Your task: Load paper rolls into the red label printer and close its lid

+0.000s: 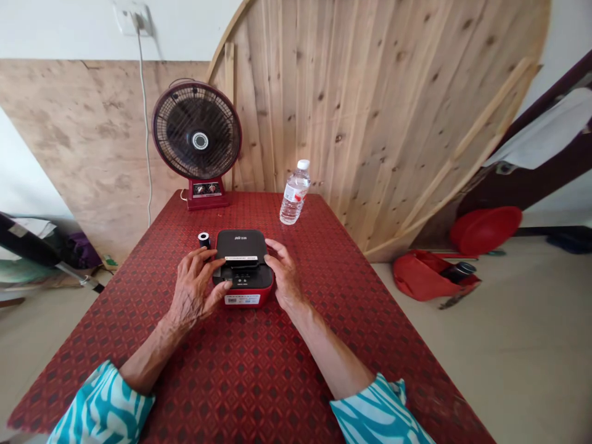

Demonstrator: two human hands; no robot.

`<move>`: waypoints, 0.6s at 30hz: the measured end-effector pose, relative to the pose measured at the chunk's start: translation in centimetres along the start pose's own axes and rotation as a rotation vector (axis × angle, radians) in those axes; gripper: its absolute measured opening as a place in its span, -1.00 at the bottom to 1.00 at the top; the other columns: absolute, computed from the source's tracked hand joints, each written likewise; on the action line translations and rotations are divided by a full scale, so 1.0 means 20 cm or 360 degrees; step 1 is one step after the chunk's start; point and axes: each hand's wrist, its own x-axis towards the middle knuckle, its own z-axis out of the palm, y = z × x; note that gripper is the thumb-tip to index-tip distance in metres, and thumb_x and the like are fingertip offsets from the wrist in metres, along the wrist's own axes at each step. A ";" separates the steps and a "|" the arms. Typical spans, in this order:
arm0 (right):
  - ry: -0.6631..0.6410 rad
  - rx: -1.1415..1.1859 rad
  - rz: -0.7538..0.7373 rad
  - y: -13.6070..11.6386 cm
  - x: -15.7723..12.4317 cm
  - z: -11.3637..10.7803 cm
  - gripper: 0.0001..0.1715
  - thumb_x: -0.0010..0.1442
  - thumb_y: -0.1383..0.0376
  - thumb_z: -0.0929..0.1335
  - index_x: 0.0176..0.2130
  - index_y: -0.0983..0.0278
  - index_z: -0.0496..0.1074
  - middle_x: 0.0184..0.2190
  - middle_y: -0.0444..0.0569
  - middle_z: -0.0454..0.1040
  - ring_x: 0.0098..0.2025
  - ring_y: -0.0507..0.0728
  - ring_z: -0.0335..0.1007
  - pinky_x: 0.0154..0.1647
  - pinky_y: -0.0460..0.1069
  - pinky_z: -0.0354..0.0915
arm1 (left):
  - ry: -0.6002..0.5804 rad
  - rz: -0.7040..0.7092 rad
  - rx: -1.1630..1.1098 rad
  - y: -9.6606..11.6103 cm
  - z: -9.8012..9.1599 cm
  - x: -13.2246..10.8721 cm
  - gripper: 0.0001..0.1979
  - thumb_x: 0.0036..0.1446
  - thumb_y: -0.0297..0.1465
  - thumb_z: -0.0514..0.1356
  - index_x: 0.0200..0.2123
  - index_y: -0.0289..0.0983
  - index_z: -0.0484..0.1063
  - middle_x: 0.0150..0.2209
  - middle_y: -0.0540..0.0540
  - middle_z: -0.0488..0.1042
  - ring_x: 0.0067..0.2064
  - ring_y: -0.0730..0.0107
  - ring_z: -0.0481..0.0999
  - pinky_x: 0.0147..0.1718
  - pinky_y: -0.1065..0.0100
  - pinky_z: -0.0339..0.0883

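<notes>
A small black-and-red printer (243, 240) sits on the table, its black lid on top and a white sticker (242, 300) on its red front. At its left side is my left hand (197, 283), fingertips against the lid's edge and thumb on the front part of the top. My right hand (285, 274) grips the right side, thumb at the lid's edge and fingers along the far corner. Close behind my left fingers stands a small dark roll (204, 239) with a white ring-shaped end. Whether the lid is fully down, I cannot tell.
The table (259, 382) has a red patterned cover. A dark red fan (197, 132) stands at its back left, a clear water bottle (295, 192) at its back right. Behind leans a large round wooden board (370, 111). A red bag (416, 276) lies on the floor at right.
</notes>
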 end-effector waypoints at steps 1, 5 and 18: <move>0.0002 -0.0002 0.0002 0.00 0.00 0.00 -0.55 -0.07 0.24 0.41 -0.10 0.14 0.47 -0.11 -0.14 0.56 0.00 0.17 0.44 0.17 0.15 0.24 | -0.0007 -0.0001 0.0007 0.00 0.00 0.00 -0.65 0.27 -0.20 0.11 0.01 -0.28 0.41 0.06 -0.28 0.40 0.16 -0.02 0.28 0.11 -0.03 0.17; 0.0016 -0.0025 0.0009 0.01 -0.01 0.00 -0.54 -0.07 0.25 0.39 -0.09 0.15 0.45 -0.10 -0.13 0.55 0.01 0.18 0.43 0.18 0.17 0.24 | -0.0013 0.0004 -0.0006 0.02 0.00 -0.01 -0.66 0.28 -0.21 0.11 0.00 -0.29 0.42 0.04 -0.29 0.41 0.16 -0.02 0.28 0.11 -0.02 0.18; 0.0029 -0.0050 -0.0025 0.05 0.00 -0.01 -0.52 -0.05 0.24 0.38 -0.06 0.16 0.43 -0.07 -0.09 0.55 0.03 0.19 0.43 0.15 0.18 0.27 | 0.0179 -0.1117 -0.1246 -0.02 0.04 -0.02 -0.64 0.24 -0.16 0.13 -0.01 -0.22 0.47 0.02 -0.17 0.47 0.08 0.14 0.42 0.11 0.11 0.24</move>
